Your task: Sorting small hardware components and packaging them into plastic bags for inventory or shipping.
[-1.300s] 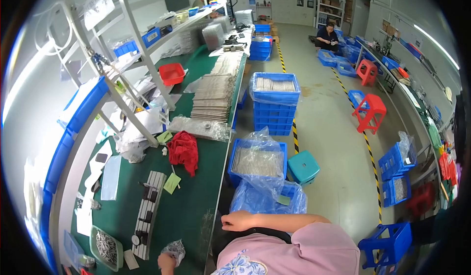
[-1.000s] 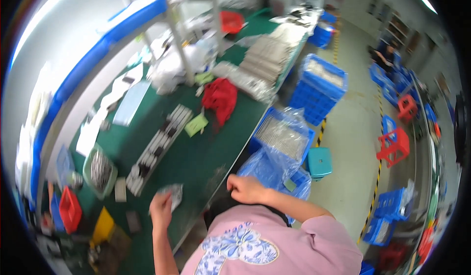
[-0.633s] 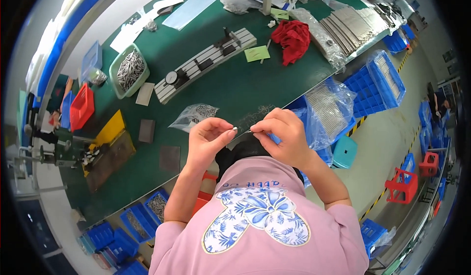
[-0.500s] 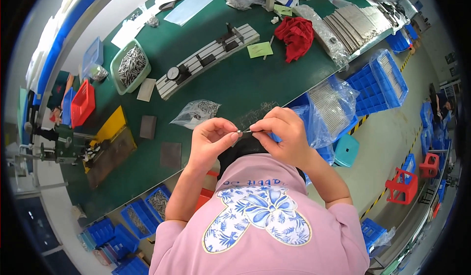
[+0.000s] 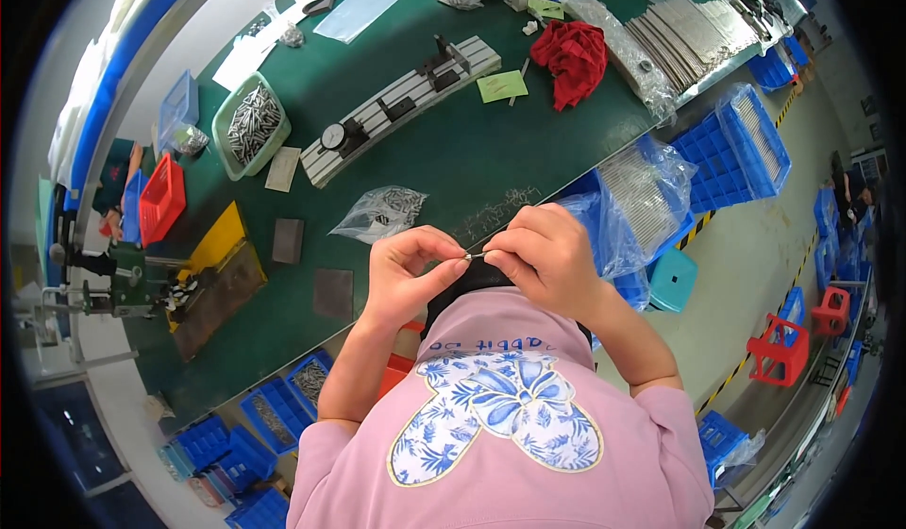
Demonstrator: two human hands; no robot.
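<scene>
A small silvery metal pin is held between my two hands in front of my body, near the table's edge. My left hand pinches its left end between thumb and forefinger. The right end sits in the pinch of my right hand; fingertips hide much of the pin, so its full shape cannot be made out. Just beyond my left hand lies a clear plastic bag of small metal parts. Tiny metal pieces are scattered on the green table beyond my fingers.
A green bin full of metal pins stands at the left, with a red basket beside it. Farther back is a slotted rail with a dial gauge. A red cloth lies back right. Blue crates stand on the right.
My fingertips have shifted slightly around the small metal pin, with both hands still pinching it. The whole view has moved a little; nothing else visibly differs.
</scene>
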